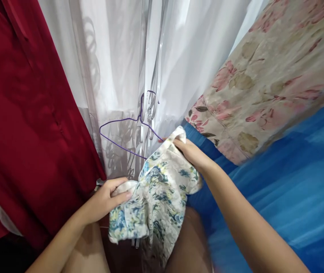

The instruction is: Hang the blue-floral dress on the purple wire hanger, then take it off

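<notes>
A short-sleeved shirt (164,185), white with blue, green and yellow print, hangs between my two hands in the head view. My left hand (107,199) pinches it near the shoulder on the left, thumb on top of the cloth. At the collar, my right hand (189,151) is closed, its fingers partly hidden inside the fabric. A purple wire hanger (119,146) stands behind the shirt, its hook upward. The hanger's right end passes behind the collar by my right fingers; whether those fingers grip it too, I cannot tell.
White curtains (116,57) with glossy ribbons hang straight ahead. Red cloth (22,113) fills the left side. On the right hang a beige cloth with pink flowers (253,87) and a blue cloth (301,182). My bare legs (84,246) show below the shirt.
</notes>
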`<state>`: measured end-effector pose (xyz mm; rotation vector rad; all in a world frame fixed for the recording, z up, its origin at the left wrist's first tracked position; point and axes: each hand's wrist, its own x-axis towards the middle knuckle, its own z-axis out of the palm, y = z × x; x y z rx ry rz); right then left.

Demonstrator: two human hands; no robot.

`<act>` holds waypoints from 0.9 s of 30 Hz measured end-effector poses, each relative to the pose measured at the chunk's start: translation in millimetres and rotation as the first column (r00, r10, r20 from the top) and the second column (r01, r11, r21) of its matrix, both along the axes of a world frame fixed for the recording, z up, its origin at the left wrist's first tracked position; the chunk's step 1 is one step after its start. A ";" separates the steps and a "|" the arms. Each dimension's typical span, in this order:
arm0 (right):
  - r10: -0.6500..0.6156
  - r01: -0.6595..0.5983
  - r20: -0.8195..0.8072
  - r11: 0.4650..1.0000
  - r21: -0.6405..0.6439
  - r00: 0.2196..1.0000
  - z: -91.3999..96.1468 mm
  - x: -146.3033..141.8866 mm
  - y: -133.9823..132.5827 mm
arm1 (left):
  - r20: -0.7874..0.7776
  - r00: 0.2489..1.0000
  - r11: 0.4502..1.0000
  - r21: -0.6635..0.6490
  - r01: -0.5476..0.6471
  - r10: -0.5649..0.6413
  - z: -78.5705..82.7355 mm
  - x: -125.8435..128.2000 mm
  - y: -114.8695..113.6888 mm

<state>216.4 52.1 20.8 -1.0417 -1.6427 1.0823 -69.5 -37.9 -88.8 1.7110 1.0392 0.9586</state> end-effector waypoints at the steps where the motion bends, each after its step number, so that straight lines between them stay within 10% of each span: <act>1: 0.078 -0.081 -0.049 0.994 -0.073 0.996 1.0 -7.3 1.7 | -0.124 0.991 0.995 0.086 -0.046 0.056 1.5 -15.7 5.2; 5: 0.120 -0.160 -0.234 0.974 -0.160 0.965 0.7 -20.8 -0.3 | -0.499 0.831 0.915 0.402 -0.027 0.244 4.6 -91.4 45.5; 11: 0.080 -0.157 -0.294 0.956 -0.246 0.952 -2.4 -22.6 -5.0 | -0.631 0.617 0.838 0.538 -0.088 0.470 37.7 -165.5 133.3; 15: 0.065 -0.149 -0.285 0.948 -0.283 0.956 4.4 -22.5 -10.4 | -0.470 0.618 0.719 0.653 -0.236 0.630 86.6 -146.9 176.3; 19: 0.063 -0.157 -0.271 0.928 -0.338 0.960 12.9 -14.2 -13.2 | -0.274 0.818 0.733 0.637 -0.239 0.505 118.1 -97.6 183.9; 22: 0.098 -0.189 -0.274 0.925 -0.330 0.957 8.2 -1.4 -17.9 | -0.177 0.901 0.783 0.578 -0.230 0.395 118.7 -68.6 169.0; 27: -0.104 0.111 -0.142 0.993 0.046 0.984 -25.8 30.3 -36.8 | -0.066 0.751 0.564 0.704 -0.431 0.657 102.5 -56.2 134.7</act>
